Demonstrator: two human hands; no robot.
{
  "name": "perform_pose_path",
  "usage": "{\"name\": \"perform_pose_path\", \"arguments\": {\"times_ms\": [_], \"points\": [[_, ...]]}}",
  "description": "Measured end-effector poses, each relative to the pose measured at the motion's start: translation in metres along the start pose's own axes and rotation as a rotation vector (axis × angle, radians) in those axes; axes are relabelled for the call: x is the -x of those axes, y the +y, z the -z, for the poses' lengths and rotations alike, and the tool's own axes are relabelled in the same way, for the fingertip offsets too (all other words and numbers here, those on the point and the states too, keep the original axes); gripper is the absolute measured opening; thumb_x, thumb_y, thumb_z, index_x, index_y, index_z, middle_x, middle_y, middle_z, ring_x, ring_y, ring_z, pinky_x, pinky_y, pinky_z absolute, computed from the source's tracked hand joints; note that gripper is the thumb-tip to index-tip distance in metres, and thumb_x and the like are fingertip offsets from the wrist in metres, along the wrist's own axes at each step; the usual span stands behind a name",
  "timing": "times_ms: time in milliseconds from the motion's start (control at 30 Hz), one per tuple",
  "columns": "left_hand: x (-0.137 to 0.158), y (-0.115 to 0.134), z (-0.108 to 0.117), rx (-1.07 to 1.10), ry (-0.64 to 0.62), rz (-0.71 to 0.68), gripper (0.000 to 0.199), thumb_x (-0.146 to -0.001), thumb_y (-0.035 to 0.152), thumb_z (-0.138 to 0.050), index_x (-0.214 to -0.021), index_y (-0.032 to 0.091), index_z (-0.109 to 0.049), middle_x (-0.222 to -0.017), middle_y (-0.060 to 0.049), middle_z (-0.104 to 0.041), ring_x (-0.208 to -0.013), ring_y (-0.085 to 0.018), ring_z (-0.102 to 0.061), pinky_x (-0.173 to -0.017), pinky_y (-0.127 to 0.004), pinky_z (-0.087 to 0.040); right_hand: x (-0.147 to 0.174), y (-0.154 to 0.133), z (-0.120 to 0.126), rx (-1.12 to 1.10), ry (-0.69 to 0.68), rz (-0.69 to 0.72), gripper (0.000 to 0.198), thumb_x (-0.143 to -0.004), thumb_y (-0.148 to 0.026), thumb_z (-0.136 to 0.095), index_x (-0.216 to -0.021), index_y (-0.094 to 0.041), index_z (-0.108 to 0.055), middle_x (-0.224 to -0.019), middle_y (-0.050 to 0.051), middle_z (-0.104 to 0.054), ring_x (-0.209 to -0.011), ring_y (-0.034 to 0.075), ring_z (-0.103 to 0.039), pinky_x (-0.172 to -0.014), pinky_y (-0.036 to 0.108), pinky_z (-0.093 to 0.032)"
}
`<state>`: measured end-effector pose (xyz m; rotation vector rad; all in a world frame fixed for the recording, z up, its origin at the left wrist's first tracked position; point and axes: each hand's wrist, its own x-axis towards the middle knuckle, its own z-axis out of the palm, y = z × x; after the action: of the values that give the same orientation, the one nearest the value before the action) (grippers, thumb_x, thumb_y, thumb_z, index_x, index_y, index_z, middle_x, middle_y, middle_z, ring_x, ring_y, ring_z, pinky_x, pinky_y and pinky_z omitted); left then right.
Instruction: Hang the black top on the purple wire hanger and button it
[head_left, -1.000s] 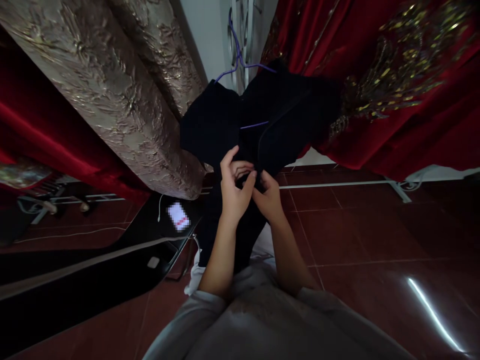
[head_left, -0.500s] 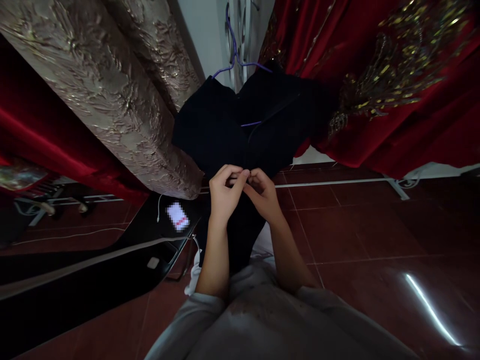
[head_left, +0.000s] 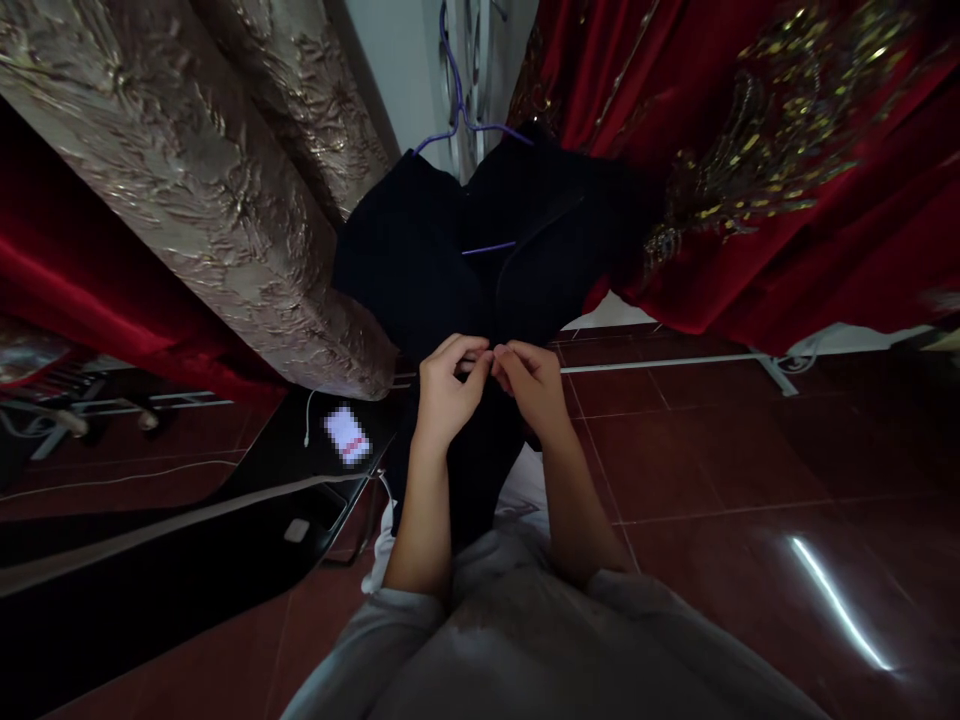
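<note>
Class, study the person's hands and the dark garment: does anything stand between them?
Nothing visible does: the left hand and right hand are at the front of the dark garment. The purple hanger shows farther up, out of their way.

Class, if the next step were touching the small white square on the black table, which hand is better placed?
Likely the left hand: it is on that side and nearer the white square. The right hand is farther across. Both hands are at the dark garment.
</note>
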<state>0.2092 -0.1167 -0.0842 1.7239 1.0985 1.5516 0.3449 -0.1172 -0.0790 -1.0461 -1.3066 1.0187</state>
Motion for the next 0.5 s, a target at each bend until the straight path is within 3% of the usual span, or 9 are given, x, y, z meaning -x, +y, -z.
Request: {"name": "perform_pose_path", "arguments": {"times_ms": [133, 233, 333, 500], "points": [[-0.003, -0.009, -0.005, 0.06, 0.135, 0.048, 0.004, -0.094, 0.021, -0.068, -0.095, 0.017, -0.069, -0.087, -0.003, -0.069, -0.078, -0.014, -0.07, -0.068, -0.022, -0.057, -0.027, -0.012, -0.008, -0.213, -0.101, -0.243, 0.028, -0.083, -0.033, -0.063, -0.059, -0.018, -0.064, -0.048, 0.0, -0.052, -0.043, 0.009, -0.042, -0.043, 0.024, -0.026], [-0.008, -0.017, -0.003, 0.096, 0.178, 0.069, 0.008, -0.094, 0.024, -0.068, -0.094, 0.017, -0.065, -0.085, -0.003, -0.07, -0.074, -0.013, -0.07, -0.067, -0.022, -0.055, -0.051, -0.019, -0.014, -0.229, -0.168, -0.311, 0.028, -0.083, -0.027, -0.064, -0.057, -0.016, -0.064, -0.048, 0.002, -0.056, -0.04, 0.008, -0.041, -0.039, 0.022, -0.025], [-0.011, -0.031, -0.003, 0.065, 0.154, 0.095, 0.011, -0.093, 0.026, -0.07, -0.091, 0.017, -0.064, -0.08, -0.001, -0.068, -0.069, -0.011, -0.066, -0.065, -0.021, -0.053, -0.08, -0.03, -0.016, -0.197, -0.126, -0.294, 0.031, -0.09, -0.021, -0.06, -0.059, -0.015, -0.062, -0.048, 0.002, -0.056, -0.038, 0.006, -0.039, -0.037, 0.02, -0.025], [-0.005, -0.061, -0.021, 0.023, 0.071, 0.171, 0.007, -0.088, 0.02, -0.069, -0.087, 0.017, -0.063, -0.07, 0.002, -0.062, -0.061, -0.01, -0.058, -0.06, -0.022, -0.047, -0.146, -0.069, -0.019, -0.184, 0.031, -0.112, 0.041, -0.1, -0.043, -0.062, -0.068, -0.016, -0.056, -0.054, -0.002, -0.051, -0.039, 0.004, -0.04, -0.038, 0.017, -0.024]]}}
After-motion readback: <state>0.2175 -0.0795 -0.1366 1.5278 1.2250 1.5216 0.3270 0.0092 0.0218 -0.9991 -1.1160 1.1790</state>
